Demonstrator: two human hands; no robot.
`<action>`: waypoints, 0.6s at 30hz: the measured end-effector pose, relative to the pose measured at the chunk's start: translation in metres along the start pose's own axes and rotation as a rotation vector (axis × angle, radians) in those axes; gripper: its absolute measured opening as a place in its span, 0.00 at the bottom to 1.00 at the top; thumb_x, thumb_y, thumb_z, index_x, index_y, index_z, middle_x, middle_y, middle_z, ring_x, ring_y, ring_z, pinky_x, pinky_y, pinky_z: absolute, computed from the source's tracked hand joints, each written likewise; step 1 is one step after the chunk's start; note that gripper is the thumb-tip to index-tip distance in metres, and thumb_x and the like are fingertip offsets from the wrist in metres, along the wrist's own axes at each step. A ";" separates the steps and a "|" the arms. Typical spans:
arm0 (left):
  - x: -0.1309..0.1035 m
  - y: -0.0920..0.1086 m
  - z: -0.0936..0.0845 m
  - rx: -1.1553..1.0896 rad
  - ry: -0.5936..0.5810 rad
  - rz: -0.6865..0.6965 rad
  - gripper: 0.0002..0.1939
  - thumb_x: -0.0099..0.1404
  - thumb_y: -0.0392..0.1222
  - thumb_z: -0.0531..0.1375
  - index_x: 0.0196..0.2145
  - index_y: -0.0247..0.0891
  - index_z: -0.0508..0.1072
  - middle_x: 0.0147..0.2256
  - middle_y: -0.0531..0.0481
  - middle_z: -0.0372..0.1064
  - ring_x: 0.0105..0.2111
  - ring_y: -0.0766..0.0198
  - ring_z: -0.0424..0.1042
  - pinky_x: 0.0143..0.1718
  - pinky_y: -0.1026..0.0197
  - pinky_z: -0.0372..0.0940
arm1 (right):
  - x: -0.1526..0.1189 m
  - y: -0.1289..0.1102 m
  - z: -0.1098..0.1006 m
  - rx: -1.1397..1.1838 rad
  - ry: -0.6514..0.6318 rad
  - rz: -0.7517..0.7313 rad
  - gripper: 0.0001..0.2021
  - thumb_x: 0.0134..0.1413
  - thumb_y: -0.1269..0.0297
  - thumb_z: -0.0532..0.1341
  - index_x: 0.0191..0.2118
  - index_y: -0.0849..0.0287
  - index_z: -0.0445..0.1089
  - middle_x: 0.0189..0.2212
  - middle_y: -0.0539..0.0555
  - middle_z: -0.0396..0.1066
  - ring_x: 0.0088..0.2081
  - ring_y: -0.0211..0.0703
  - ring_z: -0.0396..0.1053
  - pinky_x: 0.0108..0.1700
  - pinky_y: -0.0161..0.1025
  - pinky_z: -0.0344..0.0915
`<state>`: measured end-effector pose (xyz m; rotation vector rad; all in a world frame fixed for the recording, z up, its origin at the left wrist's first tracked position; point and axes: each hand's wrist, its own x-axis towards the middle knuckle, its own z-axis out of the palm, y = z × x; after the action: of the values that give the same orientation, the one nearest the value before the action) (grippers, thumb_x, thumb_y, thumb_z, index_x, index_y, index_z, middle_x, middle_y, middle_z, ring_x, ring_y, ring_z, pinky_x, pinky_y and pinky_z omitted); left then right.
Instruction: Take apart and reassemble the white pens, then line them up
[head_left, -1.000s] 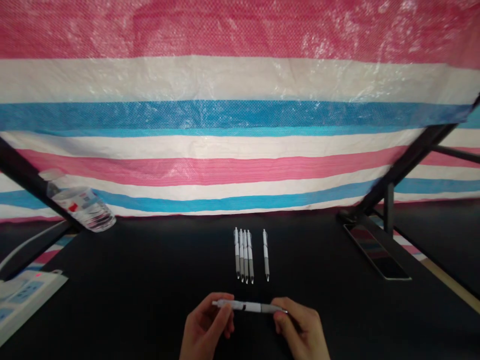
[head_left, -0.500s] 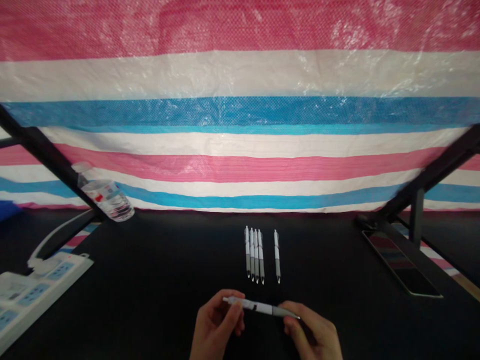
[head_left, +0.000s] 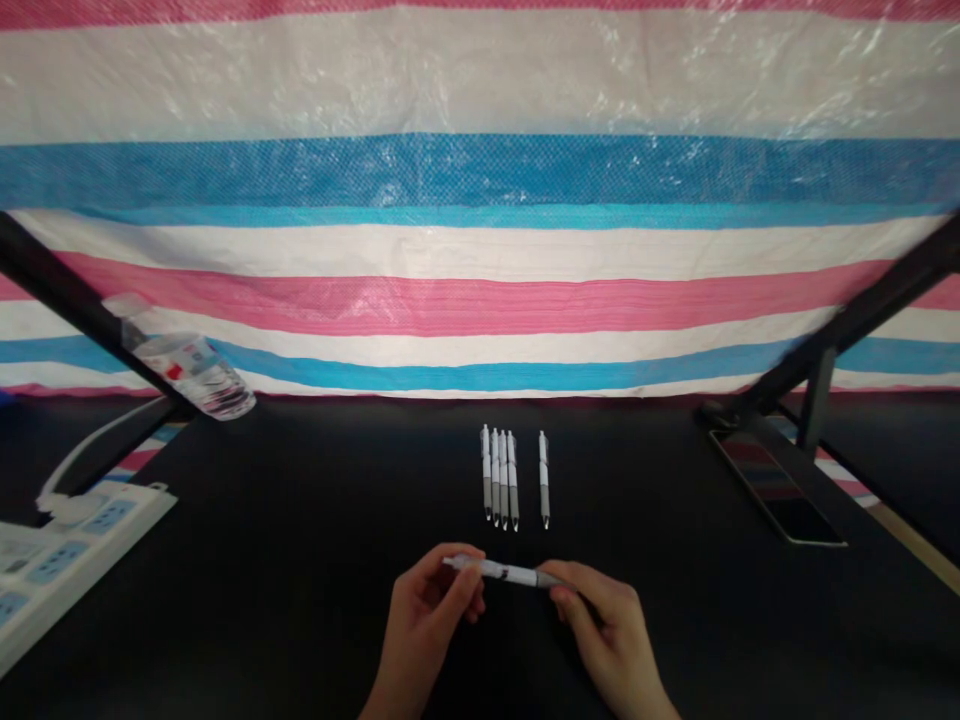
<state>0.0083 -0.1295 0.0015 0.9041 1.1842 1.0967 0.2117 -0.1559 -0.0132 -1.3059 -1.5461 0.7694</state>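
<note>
Clock centre: the held pen [head_left: 517, 575], with 12 o'clock pointing away from the person.
Held pen: white barrel, grey front section and a small dark mark; it lies across both hands, button end toward 9 o'clock, tip sloping toward 4.
Left hand [head_left: 433, 615]: at 8 o'clock, its grip closed on the button end, thumb on the near side.
Right hand [head_left: 600, 612]: at 4 o'clock, its grip closed around the grey section, thumb and fingers partly covering the tip.
Row of four pens [head_left: 500, 480]: on the black tabletop [head_left: 330, 520] at 12 o'clock, close side by side, buttons toward 12, tips toward 6.
Single pen [head_left: 544, 480]: at 1 o'clock, nearly parallel with the row and a little apart from it.
Phone [head_left: 776, 487]: between 2 and 3 o'clock, dark screen up.
Bottle [head_left: 201, 377]: clear, at 10 o'clock, tilted, cap toward 10.
Power strip [head_left: 97, 568]: white with blue sockets, at 9 o'clock, a white plug [head_left: 71, 507] seated in it.
Striped sheet [head_left: 480, 305]: behind everything at 12 o'clock.
</note>
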 end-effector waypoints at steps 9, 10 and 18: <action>0.000 -0.001 -0.001 -0.054 0.014 0.023 0.19 0.56 0.56 0.70 0.33 0.34 0.80 0.20 0.52 0.69 0.20 0.67 0.66 0.21 0.66 0.61 | -0.002 0.002 -0.002 0.091 0.012 0.085 0.13 0.64 0.54 0.61 0.42 0.57 0.78 0.29 0.54 0.76 0.28 0.42 0.71 0.30 0.33 0.66; 0.000 -0.002 -0.003 -0.060 0.015 0.022 0.19 0.57 0.55 0.70 0.33 0.34 0.80 0.20 0.51 0.69 0.20 0.67 0.66 0.21 0.66 0.61 | -0.002 0.002 -0.003 0.122 -0.009 0.143 0.17 0.66 0.51 0.58 0.38 0.58 0.77 0.26 0.53 0.74 0.25 0.40 0.68 0.27 0.33 0.63; -0.001 -0.005 -0.008 -0.060 0.080 0.024 0.18 0.58 0.54 0.69 0.35 0.34 0.80 0.22 0.51 0.70 0.23 0.65 0.67 0.24 0.65 0.62 | -0.004 0.005 0.000 0.172 -0.037 0.261 0.19 0.63 0.47 0.59 0.40 0.59 0.74 0.25 0.51 0.70 0.23 0.37 0.62 0.25 0.33 0.57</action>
<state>0.0016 -0.1317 -0.0041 0.8362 1.2020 1.1910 0.2133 -0.1587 -0.0189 -1.3852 -1.3198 1.0714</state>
